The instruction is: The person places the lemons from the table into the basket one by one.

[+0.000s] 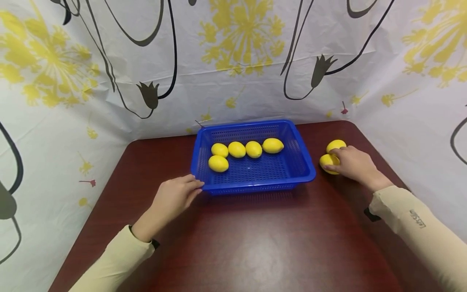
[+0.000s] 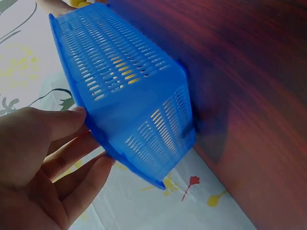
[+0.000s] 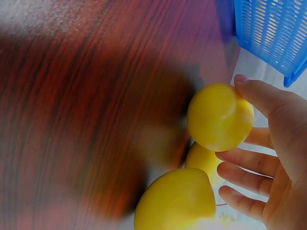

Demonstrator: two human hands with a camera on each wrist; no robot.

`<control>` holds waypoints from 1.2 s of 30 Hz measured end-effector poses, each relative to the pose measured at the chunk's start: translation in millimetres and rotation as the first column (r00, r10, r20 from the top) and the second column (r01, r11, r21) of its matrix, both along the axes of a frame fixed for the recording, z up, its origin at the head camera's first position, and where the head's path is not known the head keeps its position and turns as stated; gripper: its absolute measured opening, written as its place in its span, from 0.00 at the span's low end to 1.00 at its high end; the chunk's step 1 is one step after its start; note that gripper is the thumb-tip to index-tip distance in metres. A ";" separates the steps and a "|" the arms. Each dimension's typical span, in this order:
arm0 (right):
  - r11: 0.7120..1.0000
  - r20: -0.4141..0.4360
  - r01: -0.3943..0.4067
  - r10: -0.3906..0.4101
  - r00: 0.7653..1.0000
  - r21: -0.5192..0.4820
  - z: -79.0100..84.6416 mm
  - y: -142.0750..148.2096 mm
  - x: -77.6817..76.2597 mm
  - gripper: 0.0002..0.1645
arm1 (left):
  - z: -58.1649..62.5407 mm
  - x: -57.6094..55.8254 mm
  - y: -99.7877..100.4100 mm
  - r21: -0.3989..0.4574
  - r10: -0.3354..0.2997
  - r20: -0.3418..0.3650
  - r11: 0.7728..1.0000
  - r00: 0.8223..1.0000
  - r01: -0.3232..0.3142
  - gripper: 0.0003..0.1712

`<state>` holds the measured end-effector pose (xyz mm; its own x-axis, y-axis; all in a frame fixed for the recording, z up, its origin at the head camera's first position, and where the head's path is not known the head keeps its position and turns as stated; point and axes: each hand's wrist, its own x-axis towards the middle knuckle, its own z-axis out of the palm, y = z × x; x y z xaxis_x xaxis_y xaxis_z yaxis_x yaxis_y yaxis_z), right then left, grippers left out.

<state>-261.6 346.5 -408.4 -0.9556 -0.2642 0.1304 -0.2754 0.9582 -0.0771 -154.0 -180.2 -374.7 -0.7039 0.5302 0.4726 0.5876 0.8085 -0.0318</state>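
Observation:
A blue plastic basket [image 1: 251, 184] with slotted walls stands on the table, several yellow lemons [image 1: 237, 149] lying inside along its back and left. My left hand [image 1: 176, 194] pinches the rim at the basket's near-left corner; the left wrist view shows the thumb [image 2: 67, 122] on one side of the rim and fingers on the other. To the right of the basket, my right hand [image 1: 352, 162] has thumb and fingers around a lemon [image 3: 220, 117]. A second lemon [image 3: 201, 160] sits behind it, and a third lemon [image 3: 175, 203] lies below the fingers, hidden by the hand in the head view.
The dark red wooden table [image 1: 248, 243] reaches back to a white patterned cloth [image 1: 233, 93] that hangs behind and on both sides. Between the basket's right end and the loose lemons runs a narrow strip of tabletop.

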 end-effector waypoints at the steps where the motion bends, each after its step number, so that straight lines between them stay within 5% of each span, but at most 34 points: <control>1: 1.000 -0.001 0.001 -0.001 1.000 -0.002 -0.4 0.1 0.3 0.28 | 1.8 -0.2 0.6 -0.014 0.000 0.009 1.000 1.000 0.000 0.09; 15: 1.000 0.021 -0.010 0.009 1.000 0.012 -4.5 -1.6 2.7 0.33 | 23.1 -7.6 9.7 -0.191 0.023 0.117 0.982 0.993 -0.001 0.07; 27: 0.999 -0.009 -0.037 0.038 0.999 0.028 -2.5 -3.1 3.2 0.36 | 24.5 -8.7 11.9 -0.205 0.051 0.137 0.979 0.989 -0.022 0.07; 36: 0.998 0.008 -0.041 0.041 0.999 0.048 1.2 -5.2 2.5 0.28 | 24.2 -6.2 11.7 -0.207 0.055 0.126 0.978 0.991 -0.028 0.07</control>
<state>-259.1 341.2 -407.2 -0.9446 -0.3091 0.1100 -0.3143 0.9487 -0.0334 -160.2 -168.5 -350.5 -0.7755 0.5754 0.2599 0.5639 0.8164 -0.1245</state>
